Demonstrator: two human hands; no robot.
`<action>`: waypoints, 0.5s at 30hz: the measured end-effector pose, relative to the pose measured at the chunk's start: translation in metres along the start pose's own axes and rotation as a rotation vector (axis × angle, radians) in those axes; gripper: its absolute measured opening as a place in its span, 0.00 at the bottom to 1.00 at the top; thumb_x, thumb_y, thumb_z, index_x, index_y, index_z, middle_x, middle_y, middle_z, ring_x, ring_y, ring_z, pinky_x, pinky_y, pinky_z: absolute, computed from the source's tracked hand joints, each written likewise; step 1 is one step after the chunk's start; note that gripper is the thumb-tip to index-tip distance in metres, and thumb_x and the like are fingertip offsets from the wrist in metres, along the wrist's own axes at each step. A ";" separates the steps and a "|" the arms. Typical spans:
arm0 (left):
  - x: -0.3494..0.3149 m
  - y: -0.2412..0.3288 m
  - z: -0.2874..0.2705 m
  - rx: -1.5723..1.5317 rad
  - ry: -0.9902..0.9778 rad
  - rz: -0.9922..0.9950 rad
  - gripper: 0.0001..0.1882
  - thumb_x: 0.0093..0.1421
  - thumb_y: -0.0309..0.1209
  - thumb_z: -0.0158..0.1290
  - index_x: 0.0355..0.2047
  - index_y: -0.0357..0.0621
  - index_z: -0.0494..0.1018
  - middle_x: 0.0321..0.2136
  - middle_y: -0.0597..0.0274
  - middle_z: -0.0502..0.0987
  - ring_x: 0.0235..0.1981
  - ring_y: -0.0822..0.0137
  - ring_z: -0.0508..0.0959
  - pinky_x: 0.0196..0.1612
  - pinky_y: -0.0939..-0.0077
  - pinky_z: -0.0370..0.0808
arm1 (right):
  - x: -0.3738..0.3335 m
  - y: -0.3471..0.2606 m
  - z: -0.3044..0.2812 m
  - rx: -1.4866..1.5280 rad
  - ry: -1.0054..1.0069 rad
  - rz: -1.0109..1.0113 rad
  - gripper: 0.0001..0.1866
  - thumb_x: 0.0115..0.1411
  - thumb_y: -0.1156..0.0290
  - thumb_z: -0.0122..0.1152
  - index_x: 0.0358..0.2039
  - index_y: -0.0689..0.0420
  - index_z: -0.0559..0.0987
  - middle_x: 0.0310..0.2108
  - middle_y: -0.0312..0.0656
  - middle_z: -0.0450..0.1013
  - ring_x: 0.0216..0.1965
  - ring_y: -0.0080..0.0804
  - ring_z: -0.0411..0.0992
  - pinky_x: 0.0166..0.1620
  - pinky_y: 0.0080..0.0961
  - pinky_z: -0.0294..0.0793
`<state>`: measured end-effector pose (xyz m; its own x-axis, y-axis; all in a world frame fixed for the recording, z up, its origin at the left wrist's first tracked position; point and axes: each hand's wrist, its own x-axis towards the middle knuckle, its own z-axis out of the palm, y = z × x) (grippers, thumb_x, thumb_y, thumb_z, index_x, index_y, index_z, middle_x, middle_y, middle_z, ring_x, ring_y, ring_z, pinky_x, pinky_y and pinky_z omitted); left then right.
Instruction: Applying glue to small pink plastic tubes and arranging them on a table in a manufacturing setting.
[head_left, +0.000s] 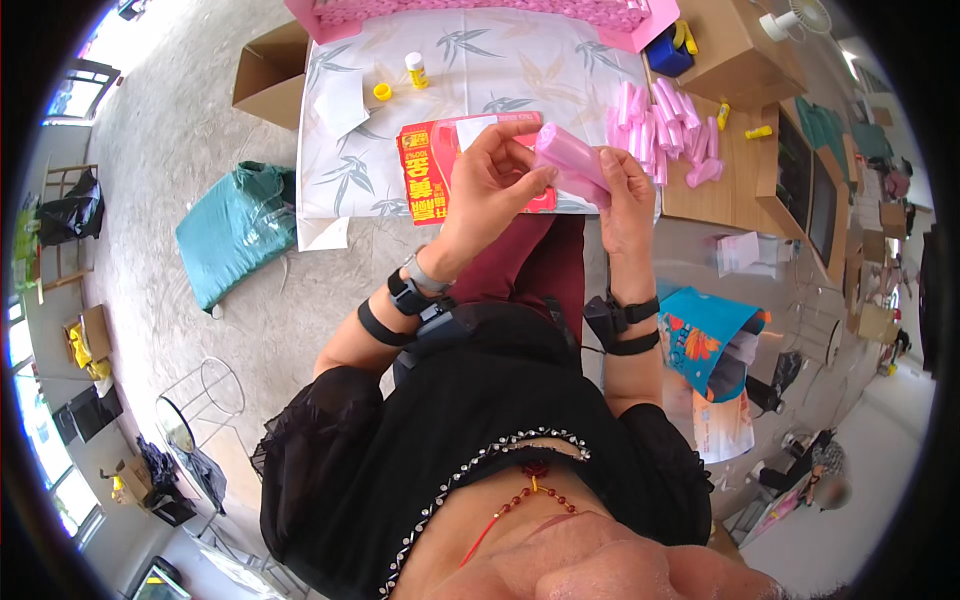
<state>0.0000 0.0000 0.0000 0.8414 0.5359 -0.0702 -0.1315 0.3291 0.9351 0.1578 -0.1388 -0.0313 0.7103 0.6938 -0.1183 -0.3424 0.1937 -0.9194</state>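
Observation:
Above the table's near edge, a shiny pink plastic roll (570, 163) is held tilted between my two hands. My right hand (628, 195) grips its right end, the thumb and fingers closed on it. At the other end is my left hand (492, 185), with its fingers bent and its thumb and fingertips against the roll. Beneath my hands lies a red and yellow printed packet (426, 170), partly hidden by my left hand. Several more pink rolls (660, 125) are heaped on the table to the right.
A glue stick (416, 70) and its yellow cap (382, 92) stand on the patterned tablecloth (345, 185). At the far edge is a pink box (480, 18) of pink rolls. An open carton (272, 75) and a green bag (240, 230) are on the left; a blue container (668, 52) sits far right.

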 end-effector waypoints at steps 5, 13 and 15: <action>0.017 0.022 -0.017 0.335 -0.104 0.347 0.30 0.64 0.33 0.61 0.63 0.37 0.65 0.47 0.60 0.74 0.50 0.71 0.76 0.50 0.75 0.75 | -0.013 -0.024 0.017 -0.556 -0.112 -0.320 0.10 0.64 0.70 0.67 0.43 0.61 0.82 0.38 0.35 0.80 0.39 0.18 0.75 0.45 0.19 0.76; 0.024 0.025 -0.030 0.542 -0.339 0.057 0.14 0.66 0.29 0.58 0.51 0.39 0.79 0.39 0.63 0.82 0.38 0.79 0.78 0.39 0.82 0.77 | -0.012 -0.027 0.019 -0.550 -0.238 -0.204 0.13 0.64 0.68 0.67 0.46 0.62 0.81 0.37 0.35 0.79 0.36 0.18 0.76 0.40 0.17 0.77; 0.023 0.017 -0.029 0.629 -0.330 0.280 0.15 0.66 0.28 0.58 0.52 0.39 0.79 0.40 0.62 0.82 0.38 0.78 0.79 0.40 0.82 0.77 | -0.011 -0.027 0.014 -0.481 -0.253 0.017 0.14 0.64 0.68 0.68 0.46 0.61 0.81 0.37 0.36 0.80 0.36 0.19 0.76 0.40 0.17 0.77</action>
<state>0.0017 0.0405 0.0043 0.9467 0.2412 0.2134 -0.1227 -0.3423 0.9316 0.1510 -0.1420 0.0004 0.5166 0.8509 -0.0955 0.0097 -0.1173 -0.9930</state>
